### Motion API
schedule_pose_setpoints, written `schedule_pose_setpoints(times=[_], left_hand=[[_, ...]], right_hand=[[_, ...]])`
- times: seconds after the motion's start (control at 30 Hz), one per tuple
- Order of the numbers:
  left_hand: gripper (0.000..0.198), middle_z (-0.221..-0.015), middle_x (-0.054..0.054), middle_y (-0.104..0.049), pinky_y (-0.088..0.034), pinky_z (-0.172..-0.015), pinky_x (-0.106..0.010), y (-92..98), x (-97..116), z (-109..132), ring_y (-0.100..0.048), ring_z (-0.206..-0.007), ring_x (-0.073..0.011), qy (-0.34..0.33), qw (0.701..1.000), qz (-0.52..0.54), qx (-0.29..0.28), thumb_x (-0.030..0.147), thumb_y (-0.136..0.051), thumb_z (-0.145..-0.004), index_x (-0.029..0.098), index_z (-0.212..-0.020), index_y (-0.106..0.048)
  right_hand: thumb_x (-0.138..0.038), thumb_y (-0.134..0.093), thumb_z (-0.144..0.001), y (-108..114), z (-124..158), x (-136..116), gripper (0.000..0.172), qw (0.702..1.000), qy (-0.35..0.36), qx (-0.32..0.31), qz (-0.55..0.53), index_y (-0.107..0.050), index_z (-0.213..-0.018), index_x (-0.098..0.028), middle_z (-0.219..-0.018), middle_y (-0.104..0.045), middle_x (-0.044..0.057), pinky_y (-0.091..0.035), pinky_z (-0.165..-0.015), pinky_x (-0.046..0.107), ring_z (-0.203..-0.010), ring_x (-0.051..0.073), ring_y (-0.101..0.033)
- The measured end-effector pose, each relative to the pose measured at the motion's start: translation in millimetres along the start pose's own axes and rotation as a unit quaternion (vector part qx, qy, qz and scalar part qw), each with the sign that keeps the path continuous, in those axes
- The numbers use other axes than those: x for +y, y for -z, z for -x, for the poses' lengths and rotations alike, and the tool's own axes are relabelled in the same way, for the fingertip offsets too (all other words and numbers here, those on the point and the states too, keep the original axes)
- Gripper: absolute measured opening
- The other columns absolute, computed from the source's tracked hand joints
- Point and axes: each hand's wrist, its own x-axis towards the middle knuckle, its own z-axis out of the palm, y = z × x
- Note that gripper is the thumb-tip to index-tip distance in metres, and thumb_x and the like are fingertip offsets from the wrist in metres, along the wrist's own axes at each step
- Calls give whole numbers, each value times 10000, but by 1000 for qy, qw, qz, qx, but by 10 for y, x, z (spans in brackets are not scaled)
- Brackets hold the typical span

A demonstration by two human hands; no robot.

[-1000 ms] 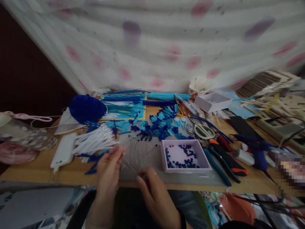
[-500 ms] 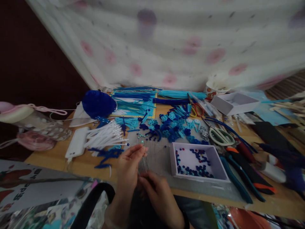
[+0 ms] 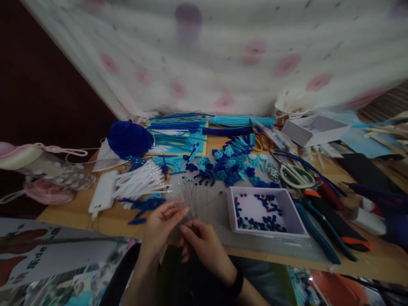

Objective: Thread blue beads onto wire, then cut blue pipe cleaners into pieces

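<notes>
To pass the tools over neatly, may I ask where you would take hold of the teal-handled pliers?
I would probably grip the teal-handled pliers around both handles, coming from above on the near side: the handles splay that way, while the head end lies farther off, crowded by other tools. The bead box sits close on the left.

The left hand (image 3: pixel 166 220) pinched a thin wire (image 3: pixel 181 220) over a grey mat (image 3: pixel 219 221); the right hand (image 3: pixel 204 243) curled just beside it, its grip unclear; more fine wires (image 3: pixel 198 197) lay beyond. A white box (image 3: pixel 250 207) held mostly blue beads (image 3: pixel 267 223); teal-handled pliers (image 3: pixel 318 233) lay beside it; blue flowers (image 3: pixel 229 161) were heaped behind; white stems (image 3: pixel 138 180) lay leftward.
</notes>
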Motion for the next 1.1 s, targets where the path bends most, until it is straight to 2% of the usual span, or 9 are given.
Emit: schedule_pose_setpoints(times=[0.13, 0.3, 0.4, 0.53, 0.67, 0.77, 0.87, 0.97, 1.1], left_hand=[[422, -724, -61, -764, -531, -602, -240, 10, -14, -64, -704, -669, -178, -12, 1000, -9, 17, 284, -889, -525, 154, -898, -740], [451, -656, -30, -739, -515, -584, -223, 106, 59, -196, -657, -579, -135, -39, 998, -3, 55, 291, -905, -482, 141, -874, -740], [469, -658, -26, -734, -508, -552, -217, 210, 94, -247, -642, -565, -131, -48, 997, -6, 53, 298, -914, -469, 140, -878, -746], [448, -679, -31, -740, -507, -557, -211, 321, 94, -291, -641, -568, -124, -63, 996, 8, 56, 289, -910, -497, 141, -888, -749], [473, -701, -29, -747, -507, -595, -202, 371, 98, -300, -656, -611, -124, -63, 995, 24, 77, 291, -922, -474, 148, -889, -745], [505, -680, -17, -741, -501, -592, -193, 388, 122, -275, -652, -606, -117, -52, 995, 26, 84, 301, -932, -443, 150, -884, -736], [511, -673, -12, -738, -490, -573, -175, 412, 143, -245, -643, -600, -105, -49, 994, 37, 94, 304, -934, -431, 146, -870, -728], [498, -683, -9, -738, -489, -566, -165, 442, 137, -234, -641, -611, -99, -47, 993, 50, 93, 303, -931, -439, 146, -864, -723], [469, -691, 3, -730, -492, -580, -160, 465, 86, -257, -642, -626, -90, -39, 995, 61, 65, 293, -919, -476, 152, -875, -718]], right_hand=[[-668, -608, -761, -2, 12, 63, 502, 1000, -8, -7, 20, -543, -807, -172, -656, -595, -24, -478, -439, 200, -458, 78, -538], [-466, -600, -854, 59, 269, 62, 303, 992, -24, 11, 124, -597, -923, -170, -695, -597, -18, -422, -393, 169, -489, 91, -547], [-351, -575, -879, 101, 465, 1, 187, 980, 6, 24, 199, -642, -858, -178, -634, -599, -16, -401, -428, 184, -514, 108, -545], [-332, -540, -912, 163, 576, -96, 216, 949, 72, 60, 302, -663, -807, -189, -608, -636, -3, -397, -506, 219, -555, 133, -576], [-284, -536, -935, 158, 422, -185, 156, 891, 109, 89, 432, -673, -935, -207, -672, -701, 21, -415, -553, 248, -589, 171, -644], [-226, -561, -924, 66, 188, -237, 160, 802, 108, 83, 582, -653, -1053, -202, -784, -747, 70, -419, -555, 276, -667, 234, -704], [-202, -550, -928, -42, -33, -243, 129, 724, 97, 72, 679, -636, -1022, -182, -842, -748, 105, -398, -508, 279, -691, 257, -718], [-205, -522, -947, -102, -159, -202, 104, 693, 83, 81, 711, -618, -968, -173, -812, -742, 102, -375, -471, 270, -660, 246, -717], [-151, -468, -956, -117, -196, -163, 155, 677, 93, 94, 724, -606, -893, -181, -771, -732, 90, -373, -469, 264, -628, 220, -704]])
